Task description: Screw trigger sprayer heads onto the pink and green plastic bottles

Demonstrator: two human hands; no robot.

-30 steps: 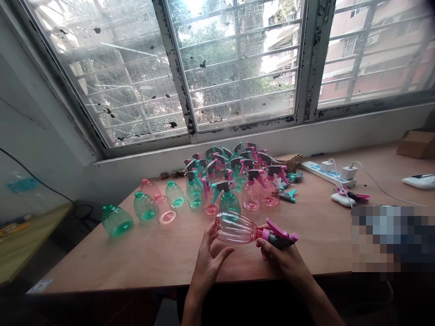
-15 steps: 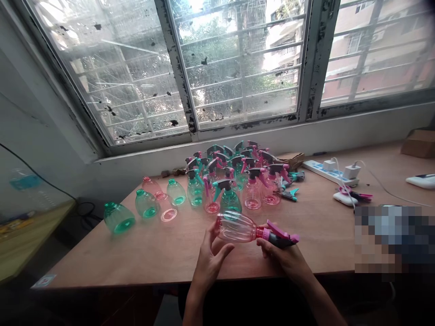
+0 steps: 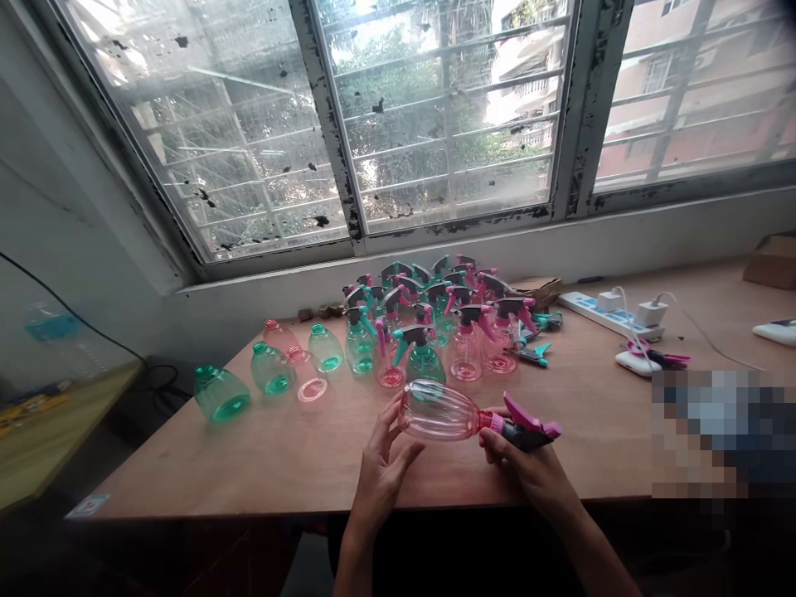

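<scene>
At the near edge of the wooden table point(image 3: 298, 456), just in front of me, I hold a clear pink bottle point(image 3: 441, 412) on its side, above the tabletop, its wide base pointing to my left and its neck to my right. My left hand point(image 3: 381, 463) is at the base end: the fingers are spread apart, their tips resting lightly against the ribbed wall, the thumb reaching up beneath it, not clamped. My right hand point(image 3: 530, 471) is closed around the spray head point(image 3: 527, 427) at the neck, fingers wrapped under the dark body while the pink trigger and nozzle stick out above and to the right. The head sits on the neck; how fully seated it is, I cannot tell. Farther back, near the window point(image 3: 435, 124), stands a tight cluster of finished sprayers point(image 3: 435, 327) in pink and green. To their left lie and stand a few uncapped bottles point(image 3: 272, 371), with one green bottle point(image 3: 220, 395) tipped on its side, well apart from the rest. Loose trigger heads point(image 3: 533, 352) lie just right of the cluster, and a power strip point(image 3: 613, 315) with plugged-in chargers lies beyond them.
</scene>
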